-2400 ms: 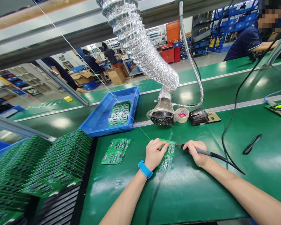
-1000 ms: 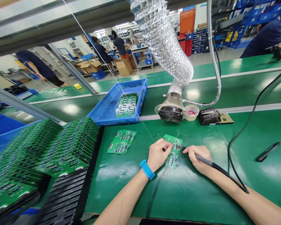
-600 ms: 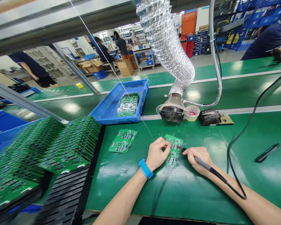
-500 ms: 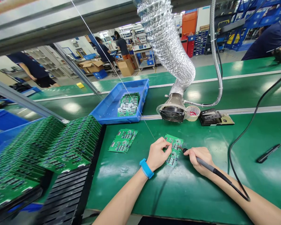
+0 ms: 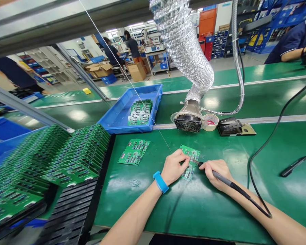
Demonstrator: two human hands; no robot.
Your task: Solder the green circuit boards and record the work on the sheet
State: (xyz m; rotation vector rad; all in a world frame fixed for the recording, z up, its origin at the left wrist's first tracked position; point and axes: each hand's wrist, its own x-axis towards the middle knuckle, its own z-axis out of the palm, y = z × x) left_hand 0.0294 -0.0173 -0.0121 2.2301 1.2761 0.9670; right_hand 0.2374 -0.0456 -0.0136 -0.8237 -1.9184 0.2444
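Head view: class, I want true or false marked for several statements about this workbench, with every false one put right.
1. The right hand holds a soldering iron. True.
2. A blue wristband is on the right arm. False: it is on the left arm.
3. The left hand is over a circuit board. True.
4. The black pen lies inside the blue tray. False: it lies on the green bench.

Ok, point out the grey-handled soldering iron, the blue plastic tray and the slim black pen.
Grey-handled soldering iron [image 5: 222, 178], head view: middle of the grey handle.
Blue plastic tray [image 5: 132, 129], head view: near outer wall.
Slim black pen [image 5: 293, 166], head view: middle of the barrel.
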